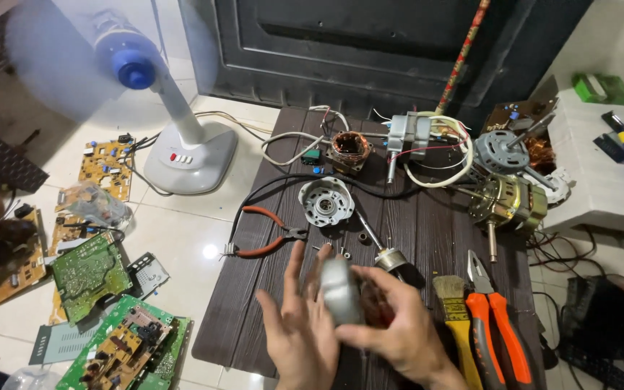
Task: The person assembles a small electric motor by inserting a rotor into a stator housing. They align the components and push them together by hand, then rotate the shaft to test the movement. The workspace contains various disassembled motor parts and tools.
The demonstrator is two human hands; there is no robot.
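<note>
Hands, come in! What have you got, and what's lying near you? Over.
Left hand open, fingers against grey motor cap. Right hand gripping that cap. Rotor shaft, loose screws and pliers close by on dark table.

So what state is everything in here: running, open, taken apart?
Fan: running, blades blurred.
Grey part: held in both hands.
Left hand: fingers spread against the part.
Right hand: gripping the part.
Small pliers: jaws shut, lying flat.
Orange pliers: shut.
End cover: off, lying flat.

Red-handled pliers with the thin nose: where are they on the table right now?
In the head view, the red-handled pliers lie on the dark table's left side, just left of the round grey motor cover and above the left hand.
</note>
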